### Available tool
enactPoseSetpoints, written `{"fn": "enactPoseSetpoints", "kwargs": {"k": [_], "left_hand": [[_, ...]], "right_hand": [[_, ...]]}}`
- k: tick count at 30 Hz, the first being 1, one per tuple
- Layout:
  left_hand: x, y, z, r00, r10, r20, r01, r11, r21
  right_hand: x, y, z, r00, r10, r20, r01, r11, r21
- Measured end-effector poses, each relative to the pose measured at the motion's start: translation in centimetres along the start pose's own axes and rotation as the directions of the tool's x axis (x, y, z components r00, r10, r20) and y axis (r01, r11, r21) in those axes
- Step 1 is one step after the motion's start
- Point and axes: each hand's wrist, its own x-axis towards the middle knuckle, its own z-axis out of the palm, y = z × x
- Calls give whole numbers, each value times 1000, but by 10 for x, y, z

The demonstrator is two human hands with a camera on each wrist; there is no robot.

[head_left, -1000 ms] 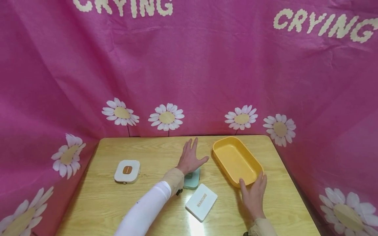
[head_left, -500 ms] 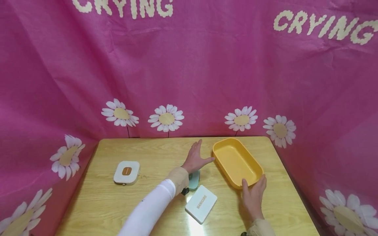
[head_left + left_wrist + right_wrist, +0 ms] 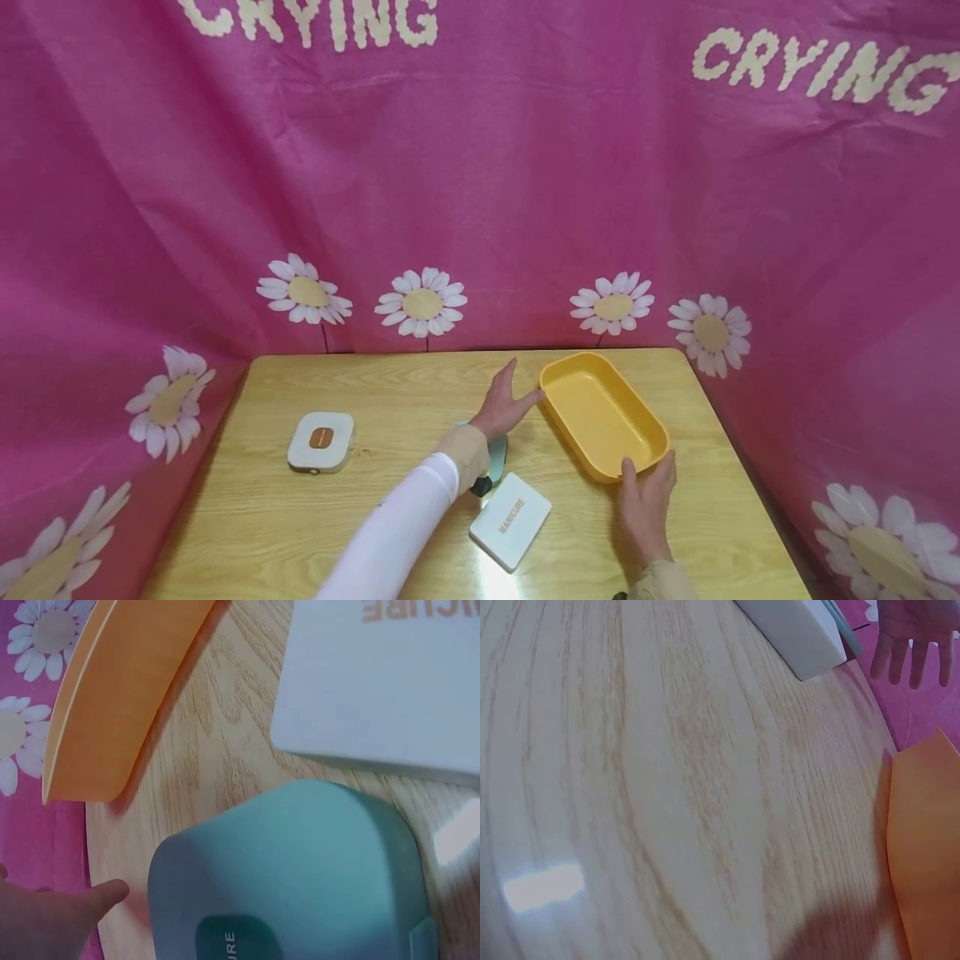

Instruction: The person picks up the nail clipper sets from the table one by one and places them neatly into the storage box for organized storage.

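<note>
A person sits at a wooden tabletop [image 3: 262, 517] with both hands at a yellow tray [image 3: 600, 412], which lies at about 2 o'clock from the tabletop's middle.

The step in hand appears to be taking hold of the tray from both ends. The next move would likely call for both hands to close on the rim evenly, so the shallow tray lifts level.

The left hand [image 3: 504, 404] reaches across to the tray's far-left corner, at 10 o'clock on the tray. Its fingers are straight and spread, holding nothing; the fingertips lie at the rim, though actual contact cannot be told.

The right hand [image 3: 647, 504] lies at the tray's near end, at 5 o'clock on it. Its fingers are extended and relaxed, the tips touching or just under the rim, not curled round it.

Under the left forearm sits a teal case [image 3: 292, 877], with a white manicure box [image 3: 511, 521] just beside it, toward the person. A white and brown case [image 3: 321, 442] lies well apart at 9 o'clock.
</note>
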Motion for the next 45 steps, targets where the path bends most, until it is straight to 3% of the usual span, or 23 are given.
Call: {"fn": "enactPoseSetpoints", "kwargs": {"k": [6, 11, 18, 22, 25, 29, 36, 45], "left_hand": [[3, -1, 8, 1000, -18, -5, 18, 998, -59], [6, -4, 12, 998, -60, -36, 56, 993, -102], [14, -8, 18, 997, -55, -53, 47, 989, -142], [15, -8, 23, 997, -60, -44, 53, 985, -162], [15, -8, 26, 997, -79, -20, 73, 975, -209], [13, -8, 31, 996, -89, 9, 88, 959, -268], [12, -5, 38, 996, -88, 13, 88, 957, -278], [18, -2, 42, 997, -80, -15, 74, 966, -246]], "right_hand": [[-1, 3, -6, 999, 43, 27, -43, 999, 19], [-2, 5, -5, 1000, 16, 16, -16, 999, 33], [1, 5, -3, 1000, -3, -14, 4, 999, 54], [1, 2, 1, 999, 33, 15, -36, 974, 224], [0, 0, 4, 997, 65, 45, -77, 936, 344], [-1, 0, 1, 996, 68, 59, -83, 946, 312], [-3, 2, -4, 991, 97, 94, -120, 953, 280], [1, 2, -4, 996, 14, 87, -41, 948, 314]]}}
